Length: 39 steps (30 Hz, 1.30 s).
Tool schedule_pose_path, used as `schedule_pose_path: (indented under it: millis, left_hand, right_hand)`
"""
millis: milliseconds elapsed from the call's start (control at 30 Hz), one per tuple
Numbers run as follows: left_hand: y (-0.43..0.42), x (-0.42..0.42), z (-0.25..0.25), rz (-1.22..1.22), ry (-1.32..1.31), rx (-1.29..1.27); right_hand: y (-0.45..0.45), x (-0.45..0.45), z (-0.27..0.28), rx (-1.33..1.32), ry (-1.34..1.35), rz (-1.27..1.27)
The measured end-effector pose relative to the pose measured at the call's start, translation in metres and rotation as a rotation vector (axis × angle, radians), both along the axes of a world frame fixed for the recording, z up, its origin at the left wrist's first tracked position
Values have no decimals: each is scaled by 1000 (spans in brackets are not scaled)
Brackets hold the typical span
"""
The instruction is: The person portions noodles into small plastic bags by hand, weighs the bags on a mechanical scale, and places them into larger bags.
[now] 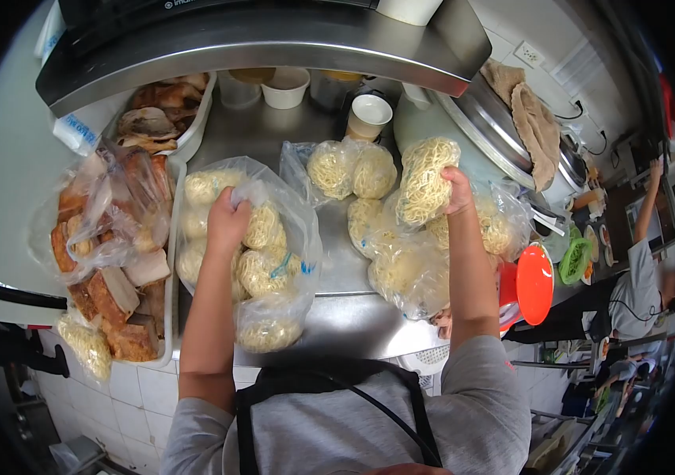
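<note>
My left hand [229,215] is closed on the gathered edge of a large clear plastic bag [310,237] that holds several balls of pale yellow noodles. In my right hand [458,192] is a small clear bag of noodles [426,180], lifted above the other noodle bags. Beneath and beside it, more bagged noodles [402,273] lie on the steel counter [344,261]. Between my hands, farther back, two noodle balls [351,170] rest in a clear bag.
Meat chunks [116,297] fill a white tray at left. A steel shelf [274,59] overhangs the back. White cups [369,115] stand below it. A brown cloth [534,127] drapes a large lidded pot. A red lid [534,285] is at right. Another person [638,277] stands farther right.
</note>
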<state>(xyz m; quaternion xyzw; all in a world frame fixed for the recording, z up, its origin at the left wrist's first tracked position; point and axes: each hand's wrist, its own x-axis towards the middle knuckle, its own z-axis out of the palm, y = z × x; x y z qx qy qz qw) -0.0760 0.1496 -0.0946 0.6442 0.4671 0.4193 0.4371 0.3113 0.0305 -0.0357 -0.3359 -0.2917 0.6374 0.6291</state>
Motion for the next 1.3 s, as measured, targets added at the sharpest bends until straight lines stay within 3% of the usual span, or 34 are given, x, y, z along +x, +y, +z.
schedule_pose_path:
  millis: [67, 167, 233, 267, 333, 433, 500, 533, 600, 733, 867, 967, 1100, 1167, 1300]
  left_hand:
    - [-3, -2, 3, -17, -84, -72]
    - [-33, 3, 38, 73, 139, 274]
    - [-45, 4, 48, 31, 150, 276]
    - [-52, 5, 55, 14, 155, 279]
    - [-78, 6, 86, -70, 316, 606]
    - [-114, 23, 98, -384, 239, 610]
    - [-126, 35, 89, -425, 265, 725]
    - [-122, 36, 80, -421, 261, 556]
    - [-110, 40, 61, -413, 248, 217]
    - [-112, 42, 46, -488, 396, 239]
    - [-129, 48, 38, -500, 473, 256]
    - [-130, 54, 47, -534, 551, 259]
    - [-112, 54, 55, -575, 629, 199]
    - [-116, 51, 64, -473, 523, 327]
    - [-136, 51, 95, -533, 438, 783]
  right_hand:
    - [-5, -21, 3, -21, 118, -151]
    - [-19, -98, 33, -209, 234, -443]
    - [-32, -142, 43, -344, 297, -568]
    - [-37, -148, 26, -259, 330, -480]
    - [-38, -155, -16, -78, 399, -297]
    - [-46, -189, -18, -159, 649, -50]
    - [-54, -208, -20, -216, 737, -1]
    - [-60, -215, -20, -243, 783, 19]
    - [-82, -228, -3, -444, 535, 128]
    - [-128, -207, -23, -533, -45, 277]
    - [-134, -206, -3, 260, -1402, -369]
    - [-118, -195, 4, 389, -1950, -359]
    - [-99, -170, 8, 158, -2223, -151]
    - [-93, -158, 17, 109, -2298, -25]
    - [-96, -170, 42, 407, -2213, -159]
